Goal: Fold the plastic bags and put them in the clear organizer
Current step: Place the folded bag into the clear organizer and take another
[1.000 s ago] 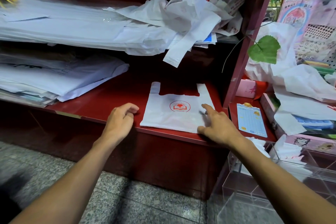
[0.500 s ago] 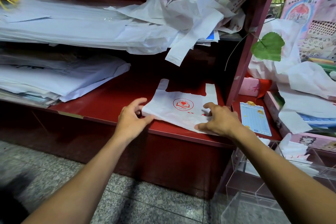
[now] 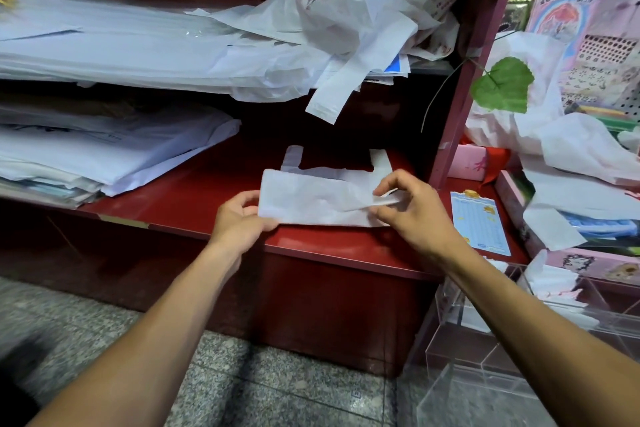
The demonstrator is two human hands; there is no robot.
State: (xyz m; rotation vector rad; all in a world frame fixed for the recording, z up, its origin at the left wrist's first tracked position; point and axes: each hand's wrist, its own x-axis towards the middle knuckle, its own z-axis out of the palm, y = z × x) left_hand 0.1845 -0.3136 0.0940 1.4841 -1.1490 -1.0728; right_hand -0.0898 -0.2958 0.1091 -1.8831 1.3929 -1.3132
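Nearest, bottom right: clear organizer [image 3: 491, 354], acrylic, w/ dividers, sitting low beside the red shelf unit; some white folded bags [image 3: 550, 284] lie in its rear compartment. Grey speckled floor [image 3: 270, 388] below. Both forearms reach fwd to the front part of the lower shelf [image 3: 194, 198]. Left hand [image 3: 239, 218]: grip closed on the bag's left end, thumb on top, fingers curled underneath, pinching the near-left corner. Right hand [image 3: 412, 208]: thumb & fingertips pinch the bag's right end, fingers curled, a thin flap of plastic sticking out between them. Plastic bag [image 3: 311, 198], white, is folded over w/ its bottom half laid up toward the handles, so it reads as a wide band; long axis runs left-right, roughly parallel to the shelf's front edge, right end a bit lifted. Its two handles [image 3: 379, 159] poke out behind the fold, pointing away from the person toward the shelf back. Just right of the red upright [image 3: 460, 87]: a blue card [image 3: 479, 222] lying flat. Further left on the same shelf, a flat stack of white bags [image 3: 104, 152]. Upper shelf: another long flat stack plus a crumpled heap of bags [image 3: 353, 31], one handle strap hanging over the edge. Far right: green leaf [image 3: 504, 85], pink packaging.
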